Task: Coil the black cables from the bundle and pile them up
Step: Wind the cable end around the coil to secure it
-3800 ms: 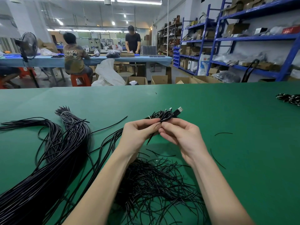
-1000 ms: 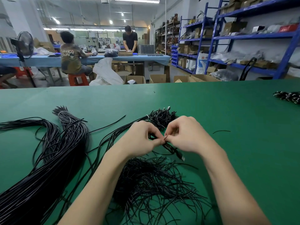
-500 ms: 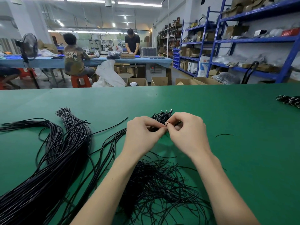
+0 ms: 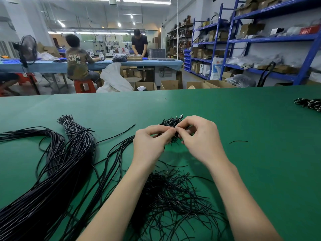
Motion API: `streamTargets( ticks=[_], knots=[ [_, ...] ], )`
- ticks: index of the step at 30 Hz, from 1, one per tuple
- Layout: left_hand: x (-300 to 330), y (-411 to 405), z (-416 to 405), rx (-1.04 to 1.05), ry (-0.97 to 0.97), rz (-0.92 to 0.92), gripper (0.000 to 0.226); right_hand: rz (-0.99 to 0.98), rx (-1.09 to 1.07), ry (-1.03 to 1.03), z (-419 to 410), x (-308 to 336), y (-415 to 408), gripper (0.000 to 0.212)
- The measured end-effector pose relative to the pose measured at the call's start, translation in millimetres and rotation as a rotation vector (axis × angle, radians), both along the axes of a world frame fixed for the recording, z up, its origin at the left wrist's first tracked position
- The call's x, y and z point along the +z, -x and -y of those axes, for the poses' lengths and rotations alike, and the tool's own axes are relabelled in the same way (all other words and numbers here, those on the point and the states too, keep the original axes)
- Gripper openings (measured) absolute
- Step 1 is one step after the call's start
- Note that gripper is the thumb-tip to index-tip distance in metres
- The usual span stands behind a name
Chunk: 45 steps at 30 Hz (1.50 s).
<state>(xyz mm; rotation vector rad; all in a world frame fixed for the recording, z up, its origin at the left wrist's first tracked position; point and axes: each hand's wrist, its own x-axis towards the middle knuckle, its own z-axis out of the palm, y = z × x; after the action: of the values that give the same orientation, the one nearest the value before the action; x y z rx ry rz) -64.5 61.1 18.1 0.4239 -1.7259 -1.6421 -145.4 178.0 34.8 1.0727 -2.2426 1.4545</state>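
Both hands have risen a little since half a second ago and still work at the same spot, fingertips meeting over a small coiled cable; a second ago they sat lower, nearer the loose ties.

Farthest left, the bundle of black cables (image 4: 52,171) sprawls across the green table (image 4: 243,153), bound near its far end by a pale tie (image 4: 68,121). These cables look long, light and limp, so each should bend into a coil easily but spring open if let go; a hold near one end, feeding the length through the fingers, seems the safest way to draw one out without dragging its neighbours. A few strands (image 4: 112,153) trail from the bundle toward the hands.

Next, the left hand (image 4: 151,145) has thumb and forefinger curled, pinching the coiled cable (image 4: 171,136) from its side. Below the forearms lies a heap of thin black twist ties (image 4: 173,197), wiry and stiff enough to hold a twist.

Right of that, the right hand (image 4: 199,138) pinches the same coil, apparently twisting a tie round it, though the tie itself is hidden. Just behind the hands sits the pile of finished coils (image 4: 171,120). One stray tie (image 4: 238,141) lies apart, and more coiled cables (image 4: 309,103) rest at the far right edge.
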Motion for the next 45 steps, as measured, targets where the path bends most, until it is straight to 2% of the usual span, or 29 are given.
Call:
streamTargets(
  ticks=[4,8,10,13,15,19,26,30,35,40,45],
  knots=[
    [-1.3,1.6,-3.0,0.043,0.010,-0.033,0.005,-0.076,-0.013,-0.053,-2.1,0.2,1.7,0.014],
    [-1.2,-1.6,-4.4,0.152,0.363,-0.114,0.006,0.105,0.066,0.033,-5.0,1.8,4.5,0.016],
    [-0.4,-3.9,-3.9,0.140,0.457,-0.119,0.007,0.084,0.073,0.008,-7.7,2.6,7.4,0.016],
    [3.3,-6.1,-2.3,0.096,0.480,-0.010,0.007,-0.011,0.076,-0.074,-11.3,1.5,10.4,0.015],
    [4.6,-6.2,1.0,0.064,0.445,0.090,0.006,-0.096,0.076,-0.126,-11.9,-0.7,10.5,0.012],
    [3.2,-7.0,9.2,-0.005,0.254,0.229,0.005,-0.200,0.162,-0.175,-9.3,-4.1,10.5,0.012],
    [4.2,-6.8,4.7,-0.104,-0.068,0.134,0.015,-0.078,0.216,-0.027,-11.1,-9.6,9.1,0.024],
    [4.8,-5.3,4.0,-0.068,-0.112,0.122,0.022,0.042,0.233,0.028,-7.4,-14.3,6.3,0.016],
    [1.3,-3.0,2.2,-0.052,-0.086,0.119,0.015,0.133,0.216,-0.011,-8.6,-10.8,6.7,0.016],
    [1.2,-4.9,3.0,-0.008,-0.003,0.151,0.008,0.074,0.168,-0.057,-6.0,-8.5,6.2,0.014],
    [0.2,-1.6,2.4,-0.074,-0.131,0.144,0.017,0.000,0.139,-0.054,-6.2,-11.6,6.2,0.011]
  ],
)
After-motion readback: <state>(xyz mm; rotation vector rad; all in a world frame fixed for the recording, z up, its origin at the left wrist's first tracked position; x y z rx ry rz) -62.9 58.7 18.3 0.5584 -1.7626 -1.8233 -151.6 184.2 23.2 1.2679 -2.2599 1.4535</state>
